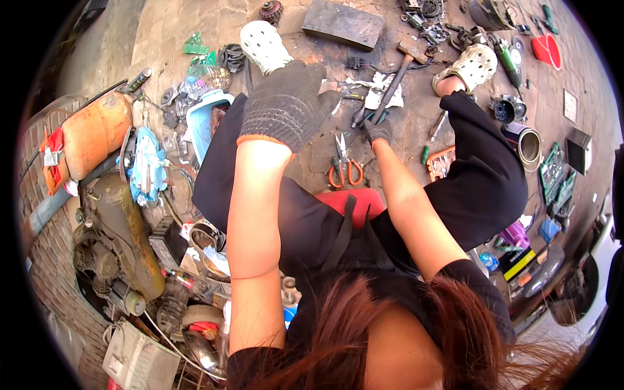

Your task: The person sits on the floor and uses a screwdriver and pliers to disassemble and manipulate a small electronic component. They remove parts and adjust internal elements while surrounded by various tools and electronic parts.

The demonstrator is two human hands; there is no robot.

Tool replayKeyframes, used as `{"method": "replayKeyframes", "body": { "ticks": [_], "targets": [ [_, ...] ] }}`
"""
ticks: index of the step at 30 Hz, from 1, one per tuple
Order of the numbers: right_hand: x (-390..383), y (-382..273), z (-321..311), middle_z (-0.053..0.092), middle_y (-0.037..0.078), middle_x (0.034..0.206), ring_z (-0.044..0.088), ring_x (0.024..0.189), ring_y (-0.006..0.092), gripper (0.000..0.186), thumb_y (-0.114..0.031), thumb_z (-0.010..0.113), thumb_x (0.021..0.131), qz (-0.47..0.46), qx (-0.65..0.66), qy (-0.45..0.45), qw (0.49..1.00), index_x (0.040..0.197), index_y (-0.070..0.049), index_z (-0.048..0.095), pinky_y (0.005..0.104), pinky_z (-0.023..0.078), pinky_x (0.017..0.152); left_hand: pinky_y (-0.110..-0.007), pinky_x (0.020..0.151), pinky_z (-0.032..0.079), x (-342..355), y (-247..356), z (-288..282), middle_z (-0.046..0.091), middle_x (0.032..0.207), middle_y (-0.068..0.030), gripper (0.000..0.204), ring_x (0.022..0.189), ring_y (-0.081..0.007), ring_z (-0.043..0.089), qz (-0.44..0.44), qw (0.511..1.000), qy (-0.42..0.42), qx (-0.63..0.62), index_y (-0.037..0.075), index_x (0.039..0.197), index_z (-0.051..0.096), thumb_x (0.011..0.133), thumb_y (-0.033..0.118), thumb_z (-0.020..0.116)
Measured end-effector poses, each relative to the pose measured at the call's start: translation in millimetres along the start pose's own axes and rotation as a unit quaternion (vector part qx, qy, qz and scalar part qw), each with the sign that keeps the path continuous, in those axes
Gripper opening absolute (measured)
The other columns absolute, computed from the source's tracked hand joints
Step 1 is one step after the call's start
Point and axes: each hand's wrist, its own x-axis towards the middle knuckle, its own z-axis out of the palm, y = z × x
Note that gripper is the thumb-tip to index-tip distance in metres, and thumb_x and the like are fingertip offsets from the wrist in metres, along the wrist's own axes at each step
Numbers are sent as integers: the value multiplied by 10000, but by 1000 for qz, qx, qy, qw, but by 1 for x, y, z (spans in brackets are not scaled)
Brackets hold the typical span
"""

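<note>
My left hand (284, 104), in a dark grey knitted glove with an orange cuff, is raised over my left knee. Its thumb stands out to the side, the other fingers point away and are partly hidden, and I see nothing held. My right hand (380, 132), also gloved, is low between my legs, closed around the lower end of a hammer (395, 83) handle. The hammer's head (413, 51) lies farther off. White paper or cloth (380, 91) is beside the handle. Orange-handled scissors (342, 162) lie on the ground to the left of my right wrist.
A dark rectangular block (343, 25) lies ahead, and a blue basin (203, 123) by my left leg. An orange gas cylinder (97, 135) and a rusty tank (127, 227) are at left. To the right are an angle grinder (507, 60), metal parts, a red bucket (547, 51) and a green tool case (552, 172).
</note>
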Motion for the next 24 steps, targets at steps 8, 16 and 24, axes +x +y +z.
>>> {"method": "replayKeyframes", "body": {
  "ticks": [8,16,24],
  "targets": [
    [12,37,-16,643,178,721,628,573,308,482,-395,720,645,-22,67,101,992,899,7,639,394,499,590,-443,830,451,-6,-13,6,616,961,-213,371,927,-370,583,6,1000,19,18,26,1057,612,824,314,590],
    [36,75,-35,655,200,763,647,664,325,524,-425,726,625,18,-32,74,997,909,7,642,404,496,663,-447,805,453,-9,-20,4,614,943,-206,358,914,-367,587,27,999,40,24,43,1045,609,827,325,573],
    [8,94,-34,656,192,972,614,934,380,475,-444,574,770,-103,-120,61,986,1010,-39,641,435,474,833,-439,788,442,-1,-23,11,591,939,-191,347,912,-370,567,51,999,11,3,43,1052,585,822,302,584]
  ]
}}
